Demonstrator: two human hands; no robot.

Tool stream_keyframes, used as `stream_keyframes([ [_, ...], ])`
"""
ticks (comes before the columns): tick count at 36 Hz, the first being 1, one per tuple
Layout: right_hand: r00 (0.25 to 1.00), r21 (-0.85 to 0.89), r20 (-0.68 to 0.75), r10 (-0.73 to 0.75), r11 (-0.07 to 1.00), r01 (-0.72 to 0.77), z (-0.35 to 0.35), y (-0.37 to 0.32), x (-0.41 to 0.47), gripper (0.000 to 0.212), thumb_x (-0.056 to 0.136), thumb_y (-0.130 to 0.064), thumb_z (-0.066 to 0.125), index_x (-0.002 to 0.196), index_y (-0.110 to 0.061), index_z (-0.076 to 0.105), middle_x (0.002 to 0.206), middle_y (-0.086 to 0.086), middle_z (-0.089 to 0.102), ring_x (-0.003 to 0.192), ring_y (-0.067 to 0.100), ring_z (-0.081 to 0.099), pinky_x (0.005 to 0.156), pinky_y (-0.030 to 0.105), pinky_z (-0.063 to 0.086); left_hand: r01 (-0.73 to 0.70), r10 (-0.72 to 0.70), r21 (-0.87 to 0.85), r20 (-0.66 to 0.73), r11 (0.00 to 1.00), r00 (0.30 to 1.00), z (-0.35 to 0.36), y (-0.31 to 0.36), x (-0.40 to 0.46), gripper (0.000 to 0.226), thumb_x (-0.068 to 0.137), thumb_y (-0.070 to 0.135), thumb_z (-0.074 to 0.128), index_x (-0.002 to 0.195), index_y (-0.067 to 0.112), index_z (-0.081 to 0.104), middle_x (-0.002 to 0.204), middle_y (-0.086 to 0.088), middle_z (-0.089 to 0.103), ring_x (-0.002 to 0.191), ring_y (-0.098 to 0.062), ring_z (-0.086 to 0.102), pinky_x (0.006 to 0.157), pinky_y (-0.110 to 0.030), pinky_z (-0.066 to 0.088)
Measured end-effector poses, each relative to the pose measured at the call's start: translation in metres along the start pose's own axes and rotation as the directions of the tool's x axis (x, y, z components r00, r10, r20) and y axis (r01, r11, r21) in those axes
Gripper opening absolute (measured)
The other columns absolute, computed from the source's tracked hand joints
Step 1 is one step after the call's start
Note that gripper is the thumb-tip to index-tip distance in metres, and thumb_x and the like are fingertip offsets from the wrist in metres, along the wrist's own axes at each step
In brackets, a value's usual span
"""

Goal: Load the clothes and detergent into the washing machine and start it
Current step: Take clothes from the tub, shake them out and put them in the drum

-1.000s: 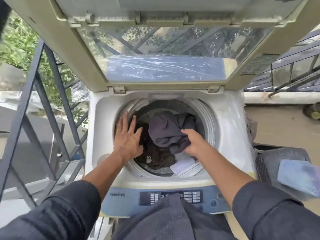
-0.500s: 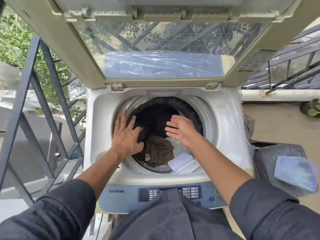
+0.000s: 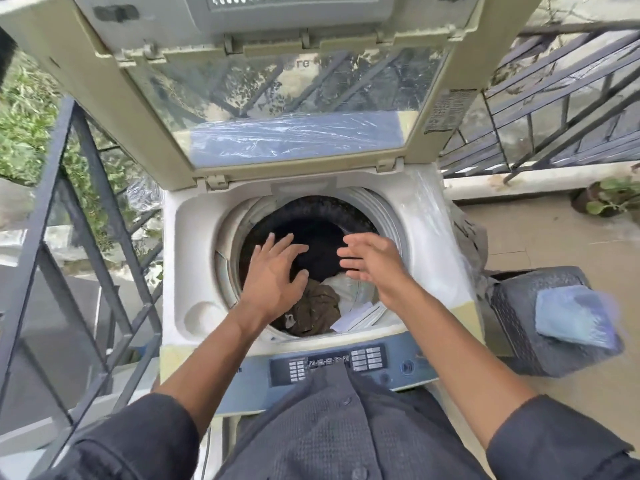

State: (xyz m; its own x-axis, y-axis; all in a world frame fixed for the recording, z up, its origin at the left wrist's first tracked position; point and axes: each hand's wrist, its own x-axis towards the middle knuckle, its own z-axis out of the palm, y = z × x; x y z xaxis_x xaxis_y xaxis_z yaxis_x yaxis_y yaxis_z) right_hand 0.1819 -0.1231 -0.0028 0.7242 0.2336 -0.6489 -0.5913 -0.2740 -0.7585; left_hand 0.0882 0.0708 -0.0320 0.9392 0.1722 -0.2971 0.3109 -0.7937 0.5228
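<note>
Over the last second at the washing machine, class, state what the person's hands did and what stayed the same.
The right hand let go of the dark grey garment, which dropped into the drum, and now hovers open above it. The left hand left the drum's rim and moved inward over the opening. The lid stays raised; the brown garment and basket are unmoved.

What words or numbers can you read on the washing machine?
None can be read clearly.
Control panel: button labels too small and blurred.
Sticker on the open lid: print too small.
Mirrored letters on the lid's window: too faint to read.
</note>
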Motion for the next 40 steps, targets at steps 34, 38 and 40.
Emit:
stream_keyframes([
  [34,0.912,-0.083,-0.409,-0.002,0.996,-0.035,-0.300,0.100,0.052,0.027,0.070,-0.055,0.060,0.096,-0.054,0.067,0.093,-0.009,0.077,0.086,0.020,0.075,0.084,0.051,0.062,-0.639,0.474,0.305,0.468,0.706,0.746,0.099,0.302,0.140,0.049,0.086,0.037,0.046,0.125,0.019,0.069,0.121,-0.007,0.072,0.112,-0.031,0.066,0.100,-0.043,0.053],
  [38,0.935,-0.129,-0.352,0.047,0.987,-0.098,-0.327,0.155,0.119,0.020,0.069,-0.054,0.059,0.088,-0.052,0.065,0.091,-0.011,0.075,0.083,0.022,0.075,0.080,0.053,0.062,-0.623,0.402,0.356,0.525,0.697,0.750,0.121,0.329,0.173,0.039,0.097,0.034,0.055,0.134,0.023,0.064,0.133,-0.007,0.068,0.122,-0.029,0.063,0.102,-0.039,0.050],
  [40,0.936,-0.200,-0.348,0.055,0.971,-0.132,-0.331,0.137,0.117,0.012,0.083,-0.033,0.061,0.089,-0.043,0.066,0.100,-0.009,0.075,0.089,0.020,0.072,0.085,0.046,0.061,-0.595,0.352,0.362,0.548,0.718,0.759,0.138,0.336,0.189,0.039,0.100,0.034,0.056,0.137,0.025,0.061,0.139,-0.005,0.065,0.128,-0.029,0.060,0.104,-0.039,0.049],
])
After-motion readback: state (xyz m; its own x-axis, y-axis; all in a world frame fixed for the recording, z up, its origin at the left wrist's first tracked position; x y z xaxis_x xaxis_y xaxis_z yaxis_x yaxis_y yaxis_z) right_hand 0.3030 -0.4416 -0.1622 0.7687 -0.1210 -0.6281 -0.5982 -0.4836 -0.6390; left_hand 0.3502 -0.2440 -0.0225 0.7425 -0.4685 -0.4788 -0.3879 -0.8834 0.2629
